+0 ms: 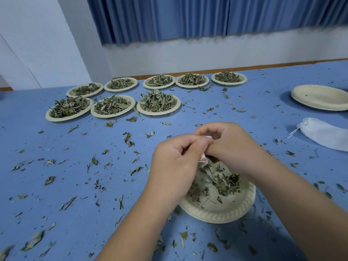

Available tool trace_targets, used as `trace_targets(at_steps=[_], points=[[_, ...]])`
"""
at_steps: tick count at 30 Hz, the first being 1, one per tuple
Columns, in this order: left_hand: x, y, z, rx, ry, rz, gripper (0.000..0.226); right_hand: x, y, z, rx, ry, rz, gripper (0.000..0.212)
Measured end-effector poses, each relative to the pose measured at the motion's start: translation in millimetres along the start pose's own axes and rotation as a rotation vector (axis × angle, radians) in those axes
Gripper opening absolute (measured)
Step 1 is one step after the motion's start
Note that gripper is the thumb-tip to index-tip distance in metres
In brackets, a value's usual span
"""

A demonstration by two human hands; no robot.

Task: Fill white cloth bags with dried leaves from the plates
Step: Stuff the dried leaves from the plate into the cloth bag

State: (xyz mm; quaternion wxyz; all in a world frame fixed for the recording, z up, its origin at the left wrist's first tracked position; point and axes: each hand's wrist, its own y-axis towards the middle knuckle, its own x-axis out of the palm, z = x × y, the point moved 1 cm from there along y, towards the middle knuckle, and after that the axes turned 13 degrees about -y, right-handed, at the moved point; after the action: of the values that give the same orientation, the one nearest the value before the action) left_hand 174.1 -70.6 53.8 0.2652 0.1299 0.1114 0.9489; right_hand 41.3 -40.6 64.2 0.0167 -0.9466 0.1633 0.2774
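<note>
At the far left, eight pale round paper plates (112,115) heaped with dried green leaves stand in two rows, well apart from the hands, on the blue cloth-covered table (28,129), which is strewn with loose leaf crumbs (128,138). The left hand (175,166) has its fingers curled and its thumb pressed down on a small white cloth bag (204,161). The bag is held between both hands above the near plate and is mostly hidden by them. The right hand (229,146) also curls in and pinches the cloth from the other side. The bag looks thin, limp and very light, so it is best held by the rim of its mouth and kept spread open. Below lies a nearly emptied paper plate (222,215) with brittle leftover leaves (224,181), which likely crumble and spill easily. Further right lie a filled white drawstring bag (325,135) and a stack of empty plates (320,99); neither is in the way.
</note>
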Motion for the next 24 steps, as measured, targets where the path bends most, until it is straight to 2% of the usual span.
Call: trace_targets(at_steps=[2, 5, 11, 19, 22, 24], points=[[0, 0, 0, -0.007, 0.054, 0.029, 0.023, 3, 2, -1, 0.004, -0.096, 0.050, 0.015], [-5, 3, 2, 0.019, 0.182, 0.067, 0.014, 4, 3, -1, 0.017, -0.102, 0.040, 0.002], [-13, 5, 3, 0.047, 0.403, 0.131, 0.021, 0, 2, 1, 0.013, -0.127, 0.050, 0.010], [-17, 7, 4, 0.071, 0.220, 0.260, 0.019, -8, -20, 5, 0.020, 0.062, 0.004, 0.051], [-16, 7, 3, 0.050, 0.160, 0.280, 0.017, -6, -32, 5, -0.034, 0.109, -0.003, 0.069], [-15, 7, 1, 0.026, 0.122, 0.293, 0.017, -2, -36, 7, -0.064, 0.111, 0.040, 0.072]])
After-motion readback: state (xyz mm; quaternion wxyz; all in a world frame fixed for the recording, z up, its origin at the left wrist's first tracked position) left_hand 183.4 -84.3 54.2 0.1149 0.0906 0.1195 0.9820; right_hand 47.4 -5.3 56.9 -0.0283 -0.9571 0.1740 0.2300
